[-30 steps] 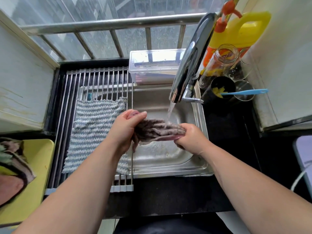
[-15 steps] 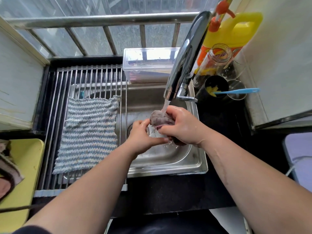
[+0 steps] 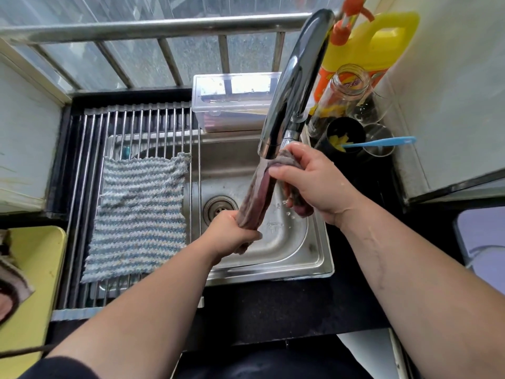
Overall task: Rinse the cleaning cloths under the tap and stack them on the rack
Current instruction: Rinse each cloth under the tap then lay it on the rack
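A wet brown-purple cloth (image 3: 255,199) is stretched into a twisted roll over the steel sink (image 3: 300,258). My left hand (image 3: 232,236) grips its lower end near the drain. My right hand (image 3: 306,176) grips its upper end right under the spout of the chrome tap (image 3: 292,86). A blue-and-white striped cloth (image 3: 139,214) lies flat on the roll-up metal rack (image 3: 82,187) across the sink's left side.
A clear plastic box (image 3: 232,102) stands behind the sink. A yellow bottle (image 3: 374,47), a glass jar (image 3: 341,97) and cups with a blue utensil (image 3: 382,142) crowd the right corner. A yellow board (image 3: 32,283) with another cloth (image 3: 11,272) lies at left.
The cloth was bunched between both hands under the running stream; now it is pulled out long, my left hand low near the drain and my right hand raised to the spout.
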